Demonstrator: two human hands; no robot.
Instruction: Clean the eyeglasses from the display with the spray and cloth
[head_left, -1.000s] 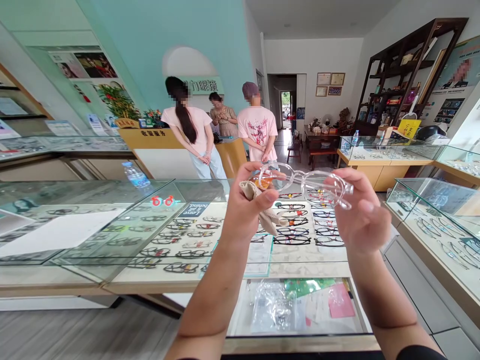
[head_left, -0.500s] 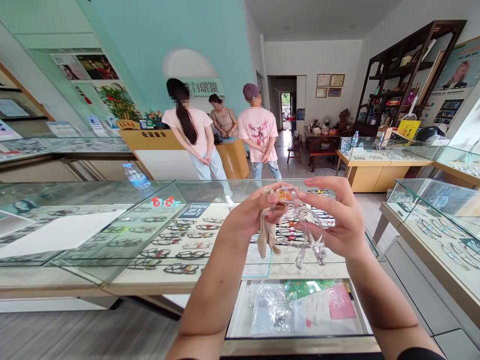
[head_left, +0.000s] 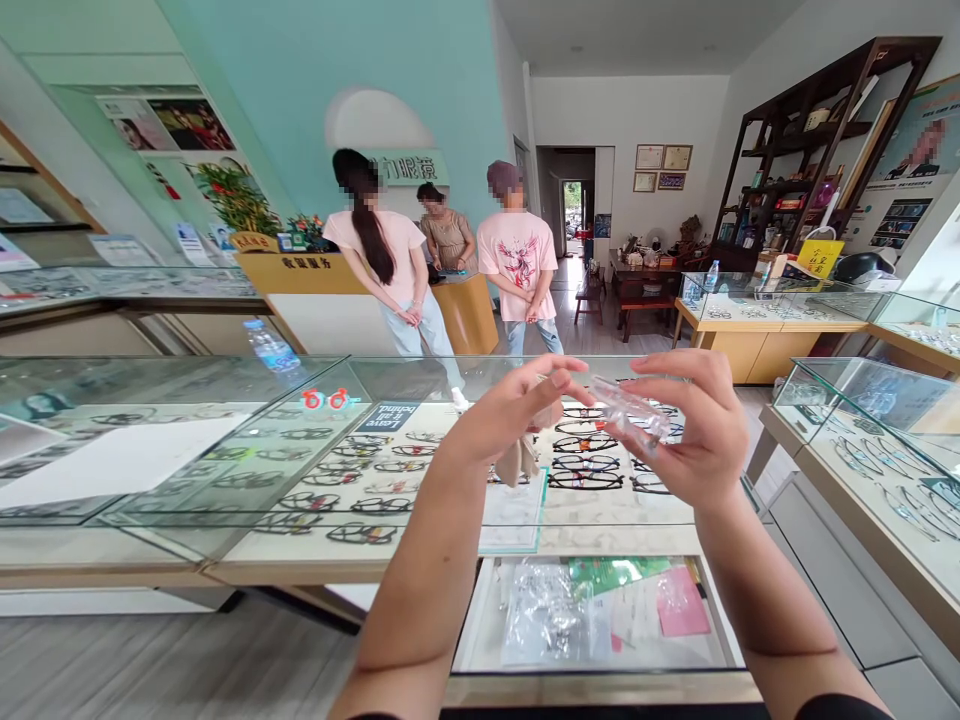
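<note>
My right hand [head_left: 697, 430] grips a pair of clear-framed eyeglasses [head_left: 631, 412] between thumb and fingers, with the frame tilted and seen nearly edge-on. A light beige cloth [head_left: 517, 464] hangs from my left hand [head_left: 504, 408], whose fingers close around it. The left fingertips point at the near end of the eyeglasses; whether they touch it I cannot tell. Both hands are above a glass display case [head_left: 442, 545] with rows of eyeglass frames [head_left: 585, 464] inside.
Below my hands a drawer [head_left: 471, 625] stands pulled out, holding plastic bags [head_left: 551, 615] and a pink card [head_left: 682, 602]. A water bottle [head_left: 271, 348] and red round-rimmed glasses [head_left: 325, 399] are at the left. Three people are beyond the case. Another glass case [head_left: 862, 400] flanks the right.
The eyeglasses have turned from facing me to nearly edge-on and come away from the cloth. My left hand has drawn slightly left with the cloth.
</note>
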